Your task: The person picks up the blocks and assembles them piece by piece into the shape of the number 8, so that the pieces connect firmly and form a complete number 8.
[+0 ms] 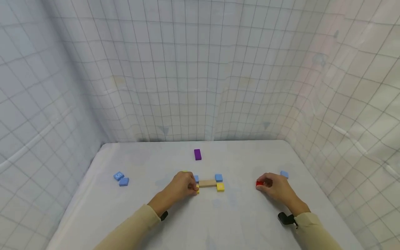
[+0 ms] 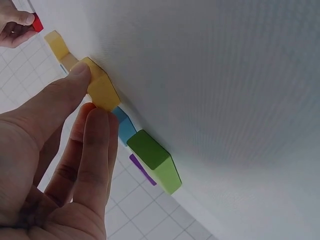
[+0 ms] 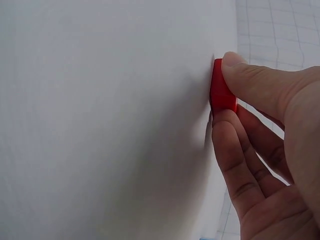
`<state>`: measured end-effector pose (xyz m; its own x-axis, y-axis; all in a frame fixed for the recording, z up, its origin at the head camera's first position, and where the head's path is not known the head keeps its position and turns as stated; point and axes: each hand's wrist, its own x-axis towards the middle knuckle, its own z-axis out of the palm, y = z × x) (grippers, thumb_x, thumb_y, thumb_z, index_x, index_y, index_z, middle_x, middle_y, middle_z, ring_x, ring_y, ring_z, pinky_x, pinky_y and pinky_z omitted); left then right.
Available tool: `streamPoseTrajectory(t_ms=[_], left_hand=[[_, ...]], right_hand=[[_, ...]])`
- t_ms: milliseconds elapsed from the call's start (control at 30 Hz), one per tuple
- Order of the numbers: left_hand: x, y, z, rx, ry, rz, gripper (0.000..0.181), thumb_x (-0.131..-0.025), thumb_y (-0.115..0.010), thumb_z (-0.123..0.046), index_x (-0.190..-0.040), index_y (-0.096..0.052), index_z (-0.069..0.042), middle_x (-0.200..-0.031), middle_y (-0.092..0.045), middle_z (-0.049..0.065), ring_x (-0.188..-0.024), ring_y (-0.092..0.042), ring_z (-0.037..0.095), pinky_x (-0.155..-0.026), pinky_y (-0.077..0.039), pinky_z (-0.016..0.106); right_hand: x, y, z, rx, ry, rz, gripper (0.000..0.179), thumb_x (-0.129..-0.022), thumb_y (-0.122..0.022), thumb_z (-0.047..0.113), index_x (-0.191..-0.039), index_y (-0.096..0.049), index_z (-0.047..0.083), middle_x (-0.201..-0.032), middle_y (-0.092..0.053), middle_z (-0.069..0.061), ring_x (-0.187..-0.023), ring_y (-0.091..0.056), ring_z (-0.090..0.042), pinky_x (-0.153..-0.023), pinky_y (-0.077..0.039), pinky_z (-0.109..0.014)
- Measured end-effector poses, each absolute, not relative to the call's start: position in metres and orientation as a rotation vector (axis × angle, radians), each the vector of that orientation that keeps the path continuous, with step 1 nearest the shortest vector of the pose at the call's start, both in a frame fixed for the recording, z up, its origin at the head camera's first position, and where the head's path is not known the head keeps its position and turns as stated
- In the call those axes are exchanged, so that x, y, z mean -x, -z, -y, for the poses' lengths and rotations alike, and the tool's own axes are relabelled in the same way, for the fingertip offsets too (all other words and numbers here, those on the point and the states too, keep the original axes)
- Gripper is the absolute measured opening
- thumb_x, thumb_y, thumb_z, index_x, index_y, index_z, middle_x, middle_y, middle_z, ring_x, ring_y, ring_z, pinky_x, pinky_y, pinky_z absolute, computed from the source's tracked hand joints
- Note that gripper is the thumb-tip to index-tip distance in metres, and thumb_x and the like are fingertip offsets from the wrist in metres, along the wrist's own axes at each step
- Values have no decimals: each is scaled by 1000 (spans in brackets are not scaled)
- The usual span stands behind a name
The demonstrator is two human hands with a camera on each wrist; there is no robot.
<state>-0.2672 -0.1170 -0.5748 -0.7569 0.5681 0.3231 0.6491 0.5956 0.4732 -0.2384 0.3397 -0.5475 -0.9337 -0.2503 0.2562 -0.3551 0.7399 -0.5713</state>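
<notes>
The left hand (image 1: 180, 183) pinches a yellow block (image 2: 104, 92) by the left end of the tan strip (image 1: 207, 183), best handled lightly so the blue block (image 1: 196, 178) isn't nudged, while the right hand (image 1: 278, 188) pinches a red block (image 3: 223, 94) toward the table's right.

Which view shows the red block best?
The right wrist view: the red block is largest there, pinched by the right hand. The head view shows it small, partly hidden by that hand; the left wrist view shows a small part, top left.

A booth (image 1: 37, 114): gridded sheets (image 1: 193, 73) wall a white table (image 1: 237, 222) on 3 sides.
</notes>
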Motion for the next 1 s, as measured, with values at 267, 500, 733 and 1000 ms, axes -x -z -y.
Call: streamPoseTrajectory(t_ms=[267, 500, 733, 1000], left_hand=[[282, 596, 119, 957, 818, 2750, 19, -83, -109, -19, -83, -90, -24, -94, -74, -13, -80, -60, -8, -71, -57, 16], [273, 587, 117, 950, 848, 2751, 20, -82, -108, -10, -82, -90, -20, -92, -74, -9, -80, -60, -2, -70, -56, 18], [261, 572, 118, 978, 856, 2715, 18, -84, -106, -6, -83, -90, -15, -93, -75, -2, -81, -65, 7, -71, -60, 22], [270, 588, 117, 983, 881, 2680, 21, -82, -108, -9, -80, -88, -18, -91, -74, -5, -79, -63, 2, -69, -57, 20]], right_hand=[[237, 545, -324, -540, -976, 2779, 19, -92, -101, 15, -100, -84, 21, -93, -79, 11, -82, -64, 1, -75, -60, -22], [238, 550, -310, -567, -967, 2792, 23, -91, -102, 12, -99, -84, 24, -91, -77, 15, -81, -64, 3, -77, -61, -22], [238, 549, -301, -608, -988, 2782, 22, -91, -102, 12, -100, -86, 23, -94, -80, 13, -82, -64, 2, -77, -61, -22], [235, 547, -298, -658, -988, 2746, 22, -90, -102, 11, -99, -86, 21, -92, -80, 12, -81, -63, 2, -75, -60, -21]])
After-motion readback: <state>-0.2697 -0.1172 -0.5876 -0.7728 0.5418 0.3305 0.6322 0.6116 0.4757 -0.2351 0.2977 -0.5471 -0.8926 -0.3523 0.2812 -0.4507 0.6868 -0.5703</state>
